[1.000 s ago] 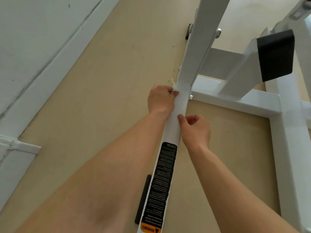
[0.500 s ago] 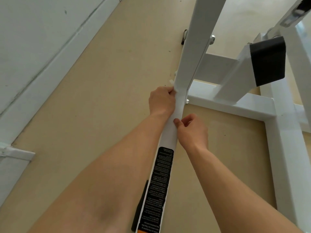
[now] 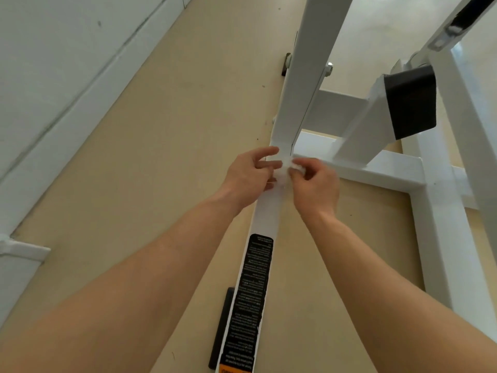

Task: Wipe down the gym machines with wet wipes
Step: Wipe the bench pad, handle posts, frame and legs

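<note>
One wet wipe (image 3: pixel 285 168) is pinched against the white machine upright (image 3: pixel 304 90), gripped by the left hand (image 3: pixel 248 176) on one side and the right hand (image 3: pixel 316 187) on the other.

Wipe mostly covered, label unreadable, frame cut at the edges.

The wet wipe (image 3: pixel 285 168) shows only as a small white crumple between the left hand (image 3: pixel 250 176) and the right hand (image 3: pixel 316 187). Against the white frame bar (image 3: pixel 269 214) its outline is lost, and the right hand's curled fingers cover the part they pinch. Whether the left hand grips it or merely touches it cannot be told. Nearer the person than the hands, the black warning label (image 3: pixel 254 292) has print too small to read, and the bottom edge cuts its orange band. The black foot (image 3: pixel 223 327) beside it is partly hidden behind the bar. Beyond the hands, the white upright (image 3: pixel 309 63) runs off the top edge.
</note>
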The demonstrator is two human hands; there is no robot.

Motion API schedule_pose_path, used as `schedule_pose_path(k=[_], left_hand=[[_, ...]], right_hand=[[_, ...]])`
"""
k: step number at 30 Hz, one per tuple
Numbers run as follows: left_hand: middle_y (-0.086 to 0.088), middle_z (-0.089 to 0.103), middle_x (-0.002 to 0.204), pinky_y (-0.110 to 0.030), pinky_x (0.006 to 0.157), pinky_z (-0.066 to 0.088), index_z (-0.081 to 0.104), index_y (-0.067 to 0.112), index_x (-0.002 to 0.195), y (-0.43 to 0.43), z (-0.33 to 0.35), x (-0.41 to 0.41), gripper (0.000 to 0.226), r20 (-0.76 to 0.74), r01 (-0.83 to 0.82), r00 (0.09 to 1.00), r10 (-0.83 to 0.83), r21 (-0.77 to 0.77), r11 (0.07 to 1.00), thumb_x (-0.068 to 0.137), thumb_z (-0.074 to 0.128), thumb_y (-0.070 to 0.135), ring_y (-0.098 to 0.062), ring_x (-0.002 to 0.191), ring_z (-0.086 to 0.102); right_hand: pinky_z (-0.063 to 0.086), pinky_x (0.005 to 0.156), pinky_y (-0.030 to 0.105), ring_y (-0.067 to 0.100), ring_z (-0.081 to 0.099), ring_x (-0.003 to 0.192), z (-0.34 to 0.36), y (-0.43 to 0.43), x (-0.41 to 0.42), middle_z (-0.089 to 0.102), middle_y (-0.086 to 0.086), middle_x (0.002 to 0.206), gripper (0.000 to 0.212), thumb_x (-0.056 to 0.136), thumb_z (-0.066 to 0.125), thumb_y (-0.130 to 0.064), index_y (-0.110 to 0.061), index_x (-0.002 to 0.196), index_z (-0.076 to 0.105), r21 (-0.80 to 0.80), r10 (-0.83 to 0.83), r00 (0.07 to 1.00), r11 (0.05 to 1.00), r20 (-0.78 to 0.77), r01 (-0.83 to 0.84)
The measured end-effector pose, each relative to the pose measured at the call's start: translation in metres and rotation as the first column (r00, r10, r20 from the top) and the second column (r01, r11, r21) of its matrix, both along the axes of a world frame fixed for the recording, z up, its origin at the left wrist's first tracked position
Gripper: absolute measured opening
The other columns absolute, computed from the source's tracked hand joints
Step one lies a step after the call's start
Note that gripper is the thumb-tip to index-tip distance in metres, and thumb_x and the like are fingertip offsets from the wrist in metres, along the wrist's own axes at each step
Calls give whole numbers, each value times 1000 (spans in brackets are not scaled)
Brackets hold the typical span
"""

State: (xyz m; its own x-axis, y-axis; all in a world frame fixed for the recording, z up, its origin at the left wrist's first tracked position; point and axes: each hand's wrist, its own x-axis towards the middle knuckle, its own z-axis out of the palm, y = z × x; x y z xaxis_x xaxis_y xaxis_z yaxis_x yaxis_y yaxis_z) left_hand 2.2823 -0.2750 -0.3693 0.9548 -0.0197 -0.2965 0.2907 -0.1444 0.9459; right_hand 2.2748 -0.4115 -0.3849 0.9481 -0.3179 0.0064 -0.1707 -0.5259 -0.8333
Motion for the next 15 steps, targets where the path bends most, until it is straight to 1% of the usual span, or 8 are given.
schedule_pose_path(k=[2,3,4,6,8,10,12,15], left_hand=[[6,73,111,-30,88,56,66,25,124,6,-1,2,41,89,-100,993,83,218,971,93,46,5,-12,91,70],[7,73,110,-34,92,55,67,26,121,8,-3,2,39,121,-154,985,124,291,944,93,46,8,-15,95,70],[7,72,109,-38,93,55,67,26,122,10,-4,1,38,129,-186,980,152,323,928,93,47,11,-17,97,70],[7,70,109,-44,91,55,59,26,131,13,-8,-4,41,111,-204,978,176,335,920,93,47,13,-18,98,69],[8,67,111,-45,90,55,48,26,141,14,-12,-6,50,88,-215,976,197,343,914,92,48,13,-19,97,68],[9,65,113,-44,92,54,41,25,145,15,-14,-7,55,79,-230,973,216,352,907,92,49,14,-20,97,68],[9,64,113,-43,93,54,39,24,146,15,-14,-7,56,66,-237,971,229,344,909,92,51,15,-20,96,68],[8,63,111,-45,91,55,40,23,146,15,-14,-7,55,56,-239,971,234,328,914,92,51,16,-21,96,68]], right_hand=[[48,85,26,20,65,97,-1,-9,16,72,0,102,21,91,60,-10,-18,106,73,-64,-148,989,987,-14,147],[46,85,24,21,65,99,-1,-11,24,71,1,105,24,91,58,-8,-18,107,73,-77,-181,983,981,-36,178],[45,87,22,22,64,104,1,-11,30,71,2,111,27,91,57,-7,-17,110,74,-81,-180,981,981,-68,174],[42,99,22,22,62,116,4,-1,37,69,3,124,32,95,53,-10,-16,120,72,-78,-106,986,992,-131,96],[40,108,27,22,58,125,4,14,30,66,3,132,35,100,47,-15,-15,128,68,-95,-11,985,995,-172,-5],[42,106,31,24,59,122,-1,25,14,67,3,130,37,102,44,-19,-16,134,64,-122,41,983,990,-178,-63],[43,102,30,23,60,120,-5,29,3,68,4,128,41,103,43,-22,-16,141,56,-128,48,981,989,-186,-73],[38,104,28,26,53,130,-2,25,16,60,5,140,45,104,36,-17,-14,147,48,-154,28,975,986,-220,-63]])
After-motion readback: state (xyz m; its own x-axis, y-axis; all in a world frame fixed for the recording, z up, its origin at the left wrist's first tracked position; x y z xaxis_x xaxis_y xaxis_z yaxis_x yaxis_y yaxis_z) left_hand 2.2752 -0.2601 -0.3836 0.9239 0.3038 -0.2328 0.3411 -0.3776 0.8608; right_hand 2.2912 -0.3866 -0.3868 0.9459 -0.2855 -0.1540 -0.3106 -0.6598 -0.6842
